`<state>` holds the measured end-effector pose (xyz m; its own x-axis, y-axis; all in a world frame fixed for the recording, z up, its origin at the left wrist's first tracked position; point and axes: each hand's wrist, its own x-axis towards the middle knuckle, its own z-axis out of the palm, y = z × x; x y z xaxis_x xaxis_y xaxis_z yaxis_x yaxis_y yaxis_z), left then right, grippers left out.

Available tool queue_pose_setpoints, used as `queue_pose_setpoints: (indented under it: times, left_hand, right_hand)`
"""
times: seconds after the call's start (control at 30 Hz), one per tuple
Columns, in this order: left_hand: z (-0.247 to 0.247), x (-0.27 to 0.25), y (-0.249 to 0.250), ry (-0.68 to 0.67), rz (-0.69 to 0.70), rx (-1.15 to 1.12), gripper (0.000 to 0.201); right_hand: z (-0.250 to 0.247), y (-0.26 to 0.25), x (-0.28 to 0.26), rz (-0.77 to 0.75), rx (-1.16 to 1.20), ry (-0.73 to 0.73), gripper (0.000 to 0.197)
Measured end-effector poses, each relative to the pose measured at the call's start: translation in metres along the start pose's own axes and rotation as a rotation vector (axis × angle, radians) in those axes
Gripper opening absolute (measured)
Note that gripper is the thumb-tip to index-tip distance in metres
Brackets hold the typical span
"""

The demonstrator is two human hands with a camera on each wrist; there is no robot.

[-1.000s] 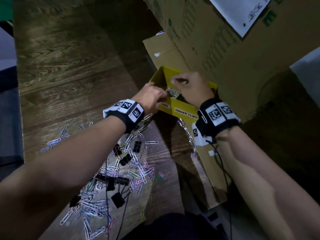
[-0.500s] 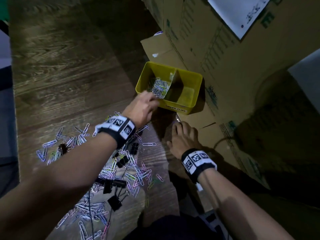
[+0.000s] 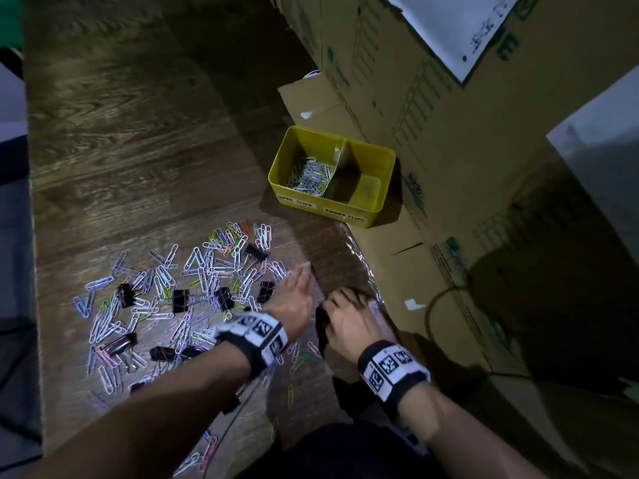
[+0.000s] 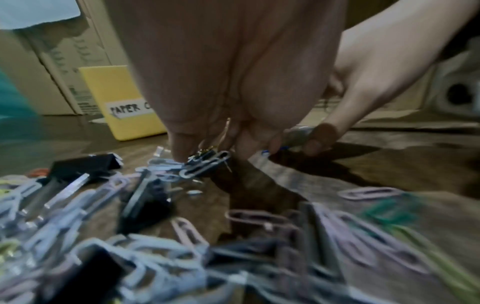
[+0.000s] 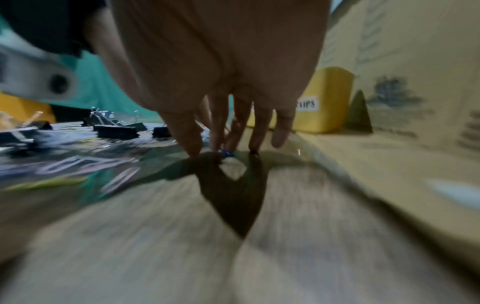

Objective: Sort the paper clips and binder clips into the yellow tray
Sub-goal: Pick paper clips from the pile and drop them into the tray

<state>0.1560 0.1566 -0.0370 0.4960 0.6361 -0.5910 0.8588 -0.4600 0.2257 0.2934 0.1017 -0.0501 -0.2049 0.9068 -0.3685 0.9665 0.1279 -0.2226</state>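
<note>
The yellow tray [image 3: 373, 146] stands against the cardboard, with paper clips [image 3: 309, 178] in its left compartment and a bare right one. Loose paper clips [image 3: 207, 271] and black binder clips [image 3: 179, 300] lie spread over the wooden table. My left hand [image 3: 299, 281] reaches into the pile's right edge. In the left wrist view its straight fingers [image 4: 182, 152] touch a small bunch of paper clips [image 4: 205, 162]. Beside it, my right hand [image 3: 340, 305] points its fingers down at the table. Thumb and forefinger there pinch a blue paper clip [image 5: 227, 153].
Stacked cardboard boxes [image 3: 449, 167] wall off the right side, and a flattened cardboard sheet [image 3: 415, 271] lies beside my right hand. A white paper [image 3: 449, 29] is stuck on the top box. The table's left edge [image 3: 31, 236] drops away.
Both hands have left the tray and come back toward me. The left went down to the pile's right edge, and the right dropped to the table beside it.
</note>
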Motion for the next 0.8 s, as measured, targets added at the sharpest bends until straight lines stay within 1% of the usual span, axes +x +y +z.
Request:
queue_pose_setpoints:
  times: [0.07,0.13,0.17,0.2,0.27,0.33,0.37,0.4,0.47,0.53,0.57,0.63,0.67,0.73,0.8]
  left_hand:
    - [0.012,-0.02,0.009,0.025,0.063,-0.041,0.054]
    - [0.025,-0.028,0.008,0.141,0.149,-0.038,0.051]
    - [0.028,-0.027,0.005,0.18,0.148,-0.056,0.052]
    - [0.029,-0.025,0.001,0.201,0.117,-0.071,0.057]
    - [0.024,-0.018,-0.005,0.232,0.019,-0.078,0.072]
    - [0.016,-0.01,-0.008,0.221,-0.072,-0.055,0.081]
    - [0.014,-0.006,-0.011,0.194,-0.099,-0.04,0.083]
    - [0.013,-0.003,-0.014,0.158,-0.111,-0.025,0.083]
    - [0.013,0.001,-0.021,0.107,-0.106,0.017,0.086]
    - [0.017,-0.002,-0.026,0.108,-0.047,0.068,0.086]
    - [0.019,-0.005,-0.026,0.116,-0.002,0.091,0.081]
    - [0.027,-0.016,-0.024,0.119,0.113,0.114,0.07]
    - [0.032,-0.022,-0.023,0.106,0.171,0.127,0.069]
    - [0.042,-0.036,-0.022,0.093,0.227,0.111,0.068]
    - [0.049,-0.048,-0.023,0.164,0.278,0.047,0.057]
  right_hand:
    - [0.009,0.004,-0.012,-0.047,0.028,0.074,0.026]
    - [0.013,0.01,-0.017,-0.081,0.09,0.119,0.021]
    - [0.014,0.012,-0.018,-0.091,0.097,0.122,0.02]
    - [0.014,0.012,-0.018,-0.093,0.095,0.104,0.021]
    - [0.013,0.009,-0.017,-0.101,0.125,0.054,0.028]
    - [0.01,0.003,-0.014,-0.089,0.21,0.017,0.038]
    - [0.008,0.001,-0.012,-0.072,0.239,-0.014,0.047]
    - [0.007,-0.001,-0.011,-0.065,0.238,-0.034,0.057]
    - [0.004,-0.005,-0.006,-0.083,0.164,-0.049,0.074]
    - [0.004,-0.009,-0.005,-0.115,0.106,-0.082,0.085]
    - [0.005,-0.01,-0.007,-0.137,0.094,-0.108,0.088]
    - [0.009,-0.01,-0.013,-0.192,0.088,-0.144,0.091]
    - [0.011,-0.01,-0.017,-0.209,0.106,-0.147,0.09]
    - [0.015,-0.007,-0.025,-0.177,0.177,-0.12,0.091]
    - [0.019,-0.008,-0.03,-0.078,0.237,-0.083,0.097]
